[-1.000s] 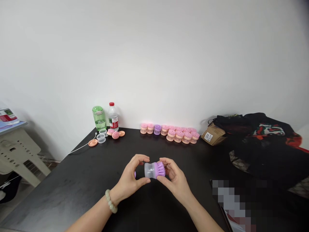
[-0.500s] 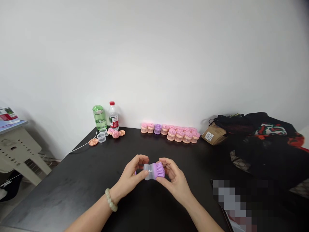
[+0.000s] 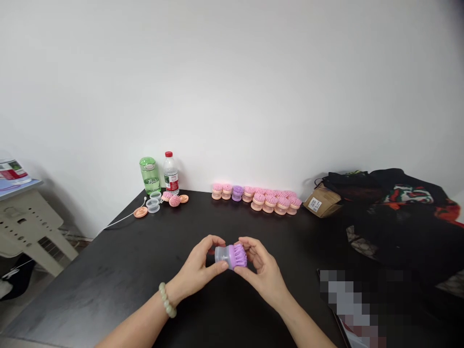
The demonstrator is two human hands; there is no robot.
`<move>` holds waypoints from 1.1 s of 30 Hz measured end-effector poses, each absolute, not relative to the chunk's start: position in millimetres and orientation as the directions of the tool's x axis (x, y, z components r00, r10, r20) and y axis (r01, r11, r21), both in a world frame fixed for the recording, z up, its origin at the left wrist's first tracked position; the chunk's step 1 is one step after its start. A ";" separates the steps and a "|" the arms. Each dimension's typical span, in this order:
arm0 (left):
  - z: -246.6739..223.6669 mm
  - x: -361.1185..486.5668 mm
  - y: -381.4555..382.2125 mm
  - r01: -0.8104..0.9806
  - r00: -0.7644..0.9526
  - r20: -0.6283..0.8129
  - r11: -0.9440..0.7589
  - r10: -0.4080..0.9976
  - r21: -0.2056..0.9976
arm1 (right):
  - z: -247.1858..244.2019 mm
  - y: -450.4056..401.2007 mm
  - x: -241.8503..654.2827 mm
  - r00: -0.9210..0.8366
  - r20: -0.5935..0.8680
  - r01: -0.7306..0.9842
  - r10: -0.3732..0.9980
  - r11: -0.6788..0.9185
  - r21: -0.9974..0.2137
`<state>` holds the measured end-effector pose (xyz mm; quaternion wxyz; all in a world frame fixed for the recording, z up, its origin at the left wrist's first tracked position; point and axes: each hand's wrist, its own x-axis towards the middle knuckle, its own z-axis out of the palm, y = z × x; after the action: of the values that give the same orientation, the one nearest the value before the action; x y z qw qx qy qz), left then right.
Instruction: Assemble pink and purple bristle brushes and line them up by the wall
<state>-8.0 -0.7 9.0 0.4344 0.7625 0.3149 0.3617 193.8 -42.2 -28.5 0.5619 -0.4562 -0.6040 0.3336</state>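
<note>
Both hands, left (image 3: 199, 263) and right (image 3: 264, 270), hold the purple-bristled brush (image 3: 231, 256) sideways between curved fingers, above the black table (image 3: 145, 261).

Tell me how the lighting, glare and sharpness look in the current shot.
Head view: soft light across the wall, dull sheen left on the black table; also head view: dark fabric loses detail, blocky pixels mask the lower right, top right corner dark.

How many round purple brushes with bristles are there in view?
2: one purple brush with a clear body between the left hand and right hand; another purple brush among pink bristled brushes by the white wall.
</note>
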 end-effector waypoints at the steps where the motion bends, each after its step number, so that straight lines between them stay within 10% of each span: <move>1: 8.9 -8.2 -0.5 0.176 0.548 0.263 -0.417 0.794 0.892 | -28.5 -42.2 193.7 0.047 0.376 0.177 0.925 0.363 -0.915; 18: -3.8 -7.1 4.4 0.309 0.531 0.399 -0.610 0.747 0.730 | -29.7 -43.6 186.6 0.022 0.411 0.245 0.911 0.393 -0.886; 24: 5.3 -22.3 22.3 -0.117 0.247 0.355 -0.336 0.902 0.935 | -41.4 -33.6 181.0 0.013 0.435 0.175 0.900 0.426 -0.887; 33: 0.8 -41.0 47.7 -0.372 0.024 0.182 -0.160 0.983 0.914 | -42.1 -16.0 118.0 -0.365 0.304 0.593 0.880 0.471 -0.653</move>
<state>-41.0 47.7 0.8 0.5537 0.4535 0.3368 0.6119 118.0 -16.0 -42.1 0.3214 -0.4630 -0.7952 0.2236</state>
